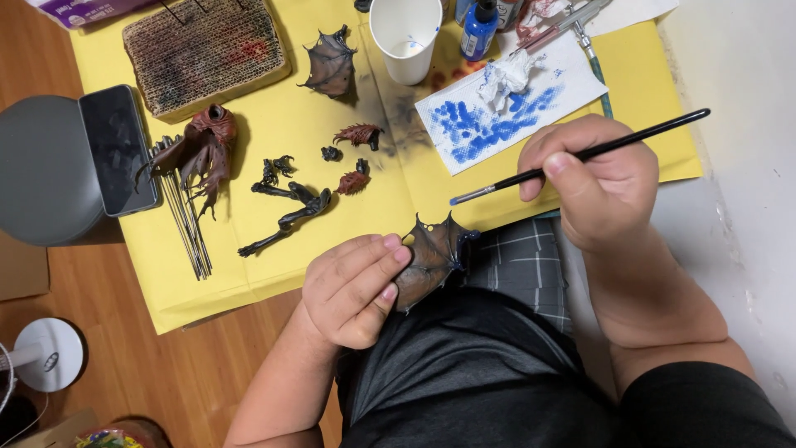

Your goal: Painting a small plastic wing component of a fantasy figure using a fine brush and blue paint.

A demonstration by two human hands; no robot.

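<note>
While left hand (pixel 355 289) fingers pinch a dark wing piece (pixel 433 255), right hand (pixel 599 184) fingers grip a thin brush (pixel 580 156), blue-stained paper towel (pixel 497 112) near, on yellow paper (pixel 249 241).

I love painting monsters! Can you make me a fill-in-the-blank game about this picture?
1. The right hand holds a thin black ____.
2. The left hand holds a dark model ____.
3. The paper towel is smeared with ____ paint.
4. The white cup stands on ____ paper.

Missing words: paintbrush; wing; blue; yellow
</note>
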